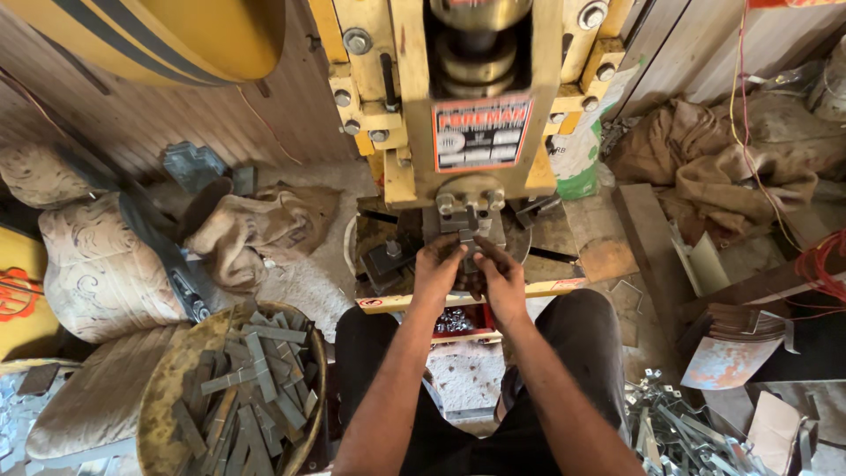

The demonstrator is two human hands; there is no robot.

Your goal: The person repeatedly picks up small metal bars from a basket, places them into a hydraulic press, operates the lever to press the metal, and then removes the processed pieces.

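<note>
The person sits facing a yellow press machine (458,97), both bare forearms stretched forward over dark trousers. The left hand (438,269) and the right hand (502,280) meet at the die block (471,222) under the ram, at the front edge of the press bed (564,231). Between them sits a small grey metal strip (468,240), lying on the tooling just below the die bolts. The left fingers (449,247) are curled and pinched on the near left end of the strip; the right fingers (483,251) are bent and close on its right side, touching it. How much of the strip each hand covers is hard to tell, as the hands hide most of it.

By the person's left knee stands a round rusty pan (172,388), heaped with flat grey metal strips (256,370) lying crisscross. By the right knee, on the floor, lies a pile of bent bright metal pieces (679,427). Behind the pan are patterned cushions (97,273) and a crumpled sack (264,229). At the far right, more brown sacking (714,167) lies heaped against the wall, with red wire (820,264) just beside it and scrap sheet offcuts (731,353) near the right edge of the floor.
</note>
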